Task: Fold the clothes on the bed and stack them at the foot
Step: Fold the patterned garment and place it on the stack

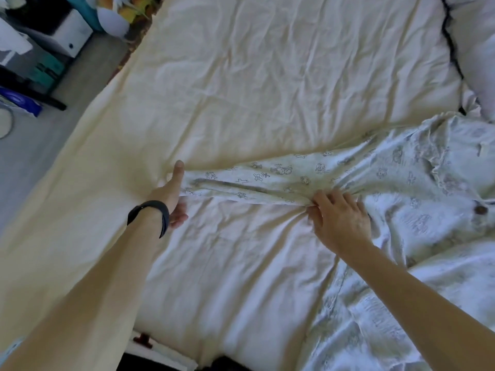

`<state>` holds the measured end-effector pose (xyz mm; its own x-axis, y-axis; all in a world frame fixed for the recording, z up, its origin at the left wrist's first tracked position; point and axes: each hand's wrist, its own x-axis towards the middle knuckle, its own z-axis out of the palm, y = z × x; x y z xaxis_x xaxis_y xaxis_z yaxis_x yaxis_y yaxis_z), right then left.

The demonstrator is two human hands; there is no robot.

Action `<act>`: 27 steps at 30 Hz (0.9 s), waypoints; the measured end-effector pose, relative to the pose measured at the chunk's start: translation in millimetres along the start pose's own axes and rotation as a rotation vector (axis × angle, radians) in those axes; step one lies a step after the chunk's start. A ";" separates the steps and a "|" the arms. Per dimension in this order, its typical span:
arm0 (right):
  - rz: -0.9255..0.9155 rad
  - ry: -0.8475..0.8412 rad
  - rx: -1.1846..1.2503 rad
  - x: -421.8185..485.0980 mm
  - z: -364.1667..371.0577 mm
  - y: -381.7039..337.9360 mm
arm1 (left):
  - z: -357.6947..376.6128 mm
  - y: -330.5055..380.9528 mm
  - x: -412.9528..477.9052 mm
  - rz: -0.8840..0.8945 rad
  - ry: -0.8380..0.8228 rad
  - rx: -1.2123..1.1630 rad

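Observation:
A white garment with small printed figures lies stretched in a long narrow strip across the cream bed sheet. My left hand grips its left end, thumb pointing up, fingers curled under the cloth. My right hand pinches the fabric further right, where the strip bunches into creases. To the right the printed cloth widens into a rumpled mass.
A pillow lies at the top right of the bed. Left of the bed is grey floor with a white box, dark furniture legs and colourful items. The bed's near edge runs along the bottom of the frame.

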<state>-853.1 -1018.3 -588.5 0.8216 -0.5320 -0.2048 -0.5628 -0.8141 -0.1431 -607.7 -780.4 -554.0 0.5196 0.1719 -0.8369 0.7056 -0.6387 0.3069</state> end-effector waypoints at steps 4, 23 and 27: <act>-0.067 0.314 0.103 -24.4 0.5 9.6 | 10.5 8.5 0.4 0.063 -0.028 -0.097; -0.246 -0.131 0.029 1.6 -15.6 -45.4 | 9.0 5.1 19.4 0.166 0.081 -0.002; -0.251 -0.356 0.040 5.0 2.5 -67.9 | 3.3 12.0 37.4 0.397 0.108 -0.015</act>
<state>-810.9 -965.1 -582.2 0.8551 -0.1997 -0.4785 -0.3583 -0.8946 -0.2670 -581.4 -784.1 -583.1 0.7999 -0.0077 -0.6001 0.4465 -0.6605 0.6036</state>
